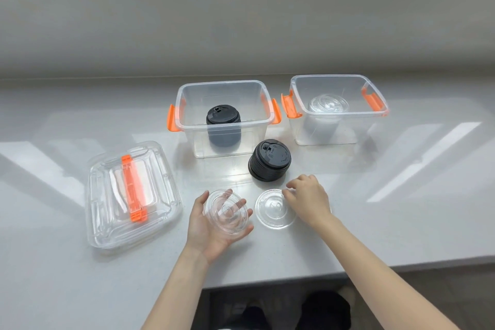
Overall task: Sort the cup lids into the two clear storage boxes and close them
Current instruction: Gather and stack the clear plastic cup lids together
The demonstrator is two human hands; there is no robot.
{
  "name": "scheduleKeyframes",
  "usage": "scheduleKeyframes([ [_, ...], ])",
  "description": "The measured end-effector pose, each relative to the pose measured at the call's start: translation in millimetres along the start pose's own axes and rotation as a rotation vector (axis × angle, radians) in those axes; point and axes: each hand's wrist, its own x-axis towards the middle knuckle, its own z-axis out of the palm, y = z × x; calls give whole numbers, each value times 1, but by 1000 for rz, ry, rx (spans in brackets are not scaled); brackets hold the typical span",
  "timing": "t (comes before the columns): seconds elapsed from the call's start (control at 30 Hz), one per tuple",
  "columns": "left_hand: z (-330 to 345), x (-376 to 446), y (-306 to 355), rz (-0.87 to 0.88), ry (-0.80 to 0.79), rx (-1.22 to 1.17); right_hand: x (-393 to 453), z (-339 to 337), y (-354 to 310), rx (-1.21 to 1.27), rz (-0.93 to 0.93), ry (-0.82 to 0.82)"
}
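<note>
My left hand (207, 233) cradles a small stack of clear cup lids (227, 211) just above the counter. My right hand (308, 198) hovers with fingers spread at the right edge of a single clear lid (273, 209) lying flat on the counter. A stack of black lids (270, 161) stands just beyond it. The left clear storage box (187, 120) is open and holds another stack of black lids (223, 126). The right clear storage box (380, 104) is open too, with a stack of clear lids (325, 115) inside. Both boxes have orange latches.
Two clear box covers with an orange handle (132, 190) lie stacked at the left of the grey counter (375, 209). The counter's front edge runs close below my forearms. A pale wall rises behind the boxes.
</note>
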Motion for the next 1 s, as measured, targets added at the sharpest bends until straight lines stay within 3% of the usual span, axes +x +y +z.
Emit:
scheduleKeyframes([
  [0.17,-2,-1,-2,-9,12,8,0,2,-7,-83,-62,29],
  [0.37,11,-1,-1,39,17,30,-12,-32,-35,178,-148,232],
  [0.5,26,3,-1,59,0,-22,-28,-52,-63,304,-384,345],
  [0.7,36,7,1,128,-108,-126,-57,-38,-75,145,-778,369],
  [0.9,37,12,-5,117,-80,-103,-63,-25,-64,182,-790,216],
  [1.0,36,14,-9,100,-102,-92,-55,-28,-43,365,-570,183],
])
